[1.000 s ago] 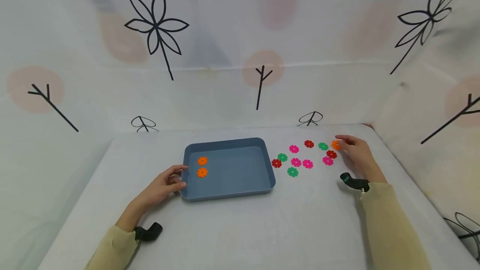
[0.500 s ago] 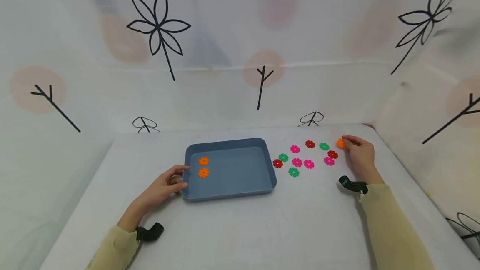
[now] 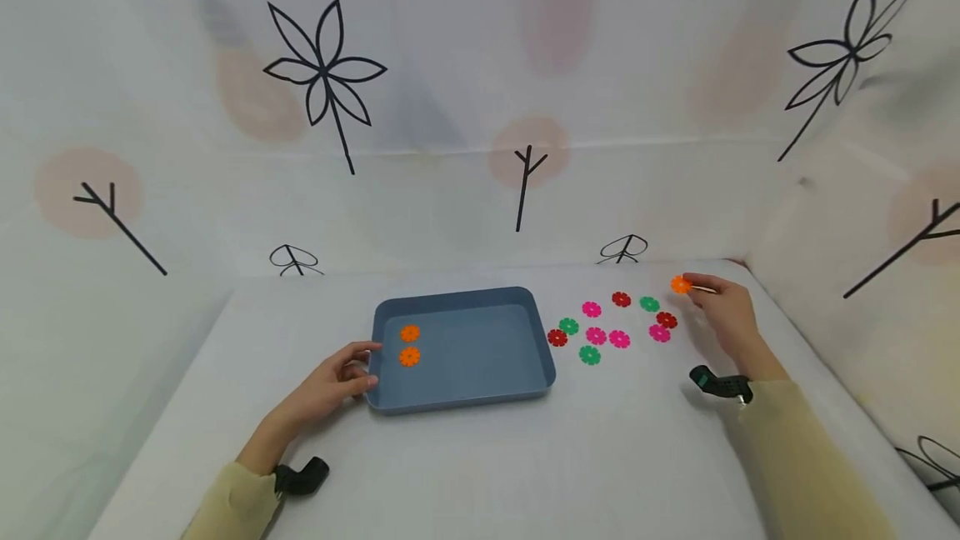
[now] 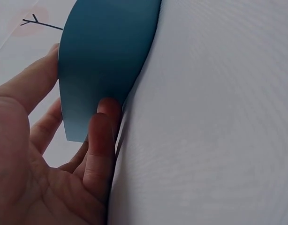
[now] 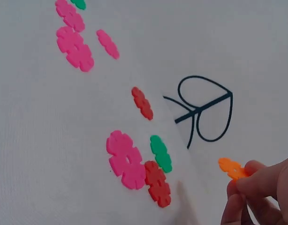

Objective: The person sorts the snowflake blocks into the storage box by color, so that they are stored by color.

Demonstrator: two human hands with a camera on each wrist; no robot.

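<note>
Nearest to the camera, on the white desk (image 3: 487,473), the left hand (image 3: 333,382) rests at the left short side of the blue tray (image 3: 525,332); its fingers are loosely curved and the fingertips (image 4: 104,126) press against the outer wall of the tray, with the thumb along the rim. Inside the tray, near its left end, lie two orange flower discs (image 3: 409,344), one just behind the other. To the right of the tray, spread on the desk, there are nine more discs: four pink discs (image 3: 607,337), three green discs (image 3: 589,354) and two red discs (image 3: 557,337); some of them nearly touch. Farther back, at the right far corner, the right hand (image 3: 723,312) pinches one orange disc (image 3: 681,284) between thumb and fingertips (image 5: 249,187), and holds it slightly above the desk, behind the loose group and well apart from the tray. No writing or brand can be read; the backdrop (image 3: 480,107) shows only drawn trees and flowers.
</note>
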